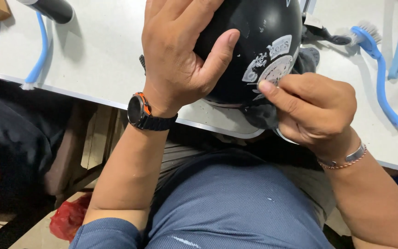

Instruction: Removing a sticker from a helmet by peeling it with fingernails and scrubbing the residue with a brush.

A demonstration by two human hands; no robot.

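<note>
Step in hand looks like label removal: the person is scraping a worn whitish sticker (272, 64) off a black helmet (254, 37), which sits at the near edge of the white table (107, 50), partly over the lap.

Left hand (180, 50) is spread wide over the helmet's left side, palm and thumb pressed on the shell, steadying it; a flat hold, not a closed fist. Right hand (314, 110) is curled tight, thumb tip right at the sticker's lower edge, w/ a grey cloth (263, 115) bunched under the fingers. Whether it pinches a flap of sticker or only digs w/ the nail can't be told.

Sticker is already torn in patches, flecks on the shell, so prob. mid-job. Next move, as a judgement: needs the left hand firm so the round shell won't roll, and the thumb kept low at the edge to lift rather than shred.

Hard to see: helmet top is cut off by the frame; right fingertips hidden behind the knuckles; cloth's extent unclear. Blue brush (376, 60) lies well apart on the right, another blue handle (40, 50) on the left, neither touched. A dark cylinder (51, 9) at top left is cut off.
</note>
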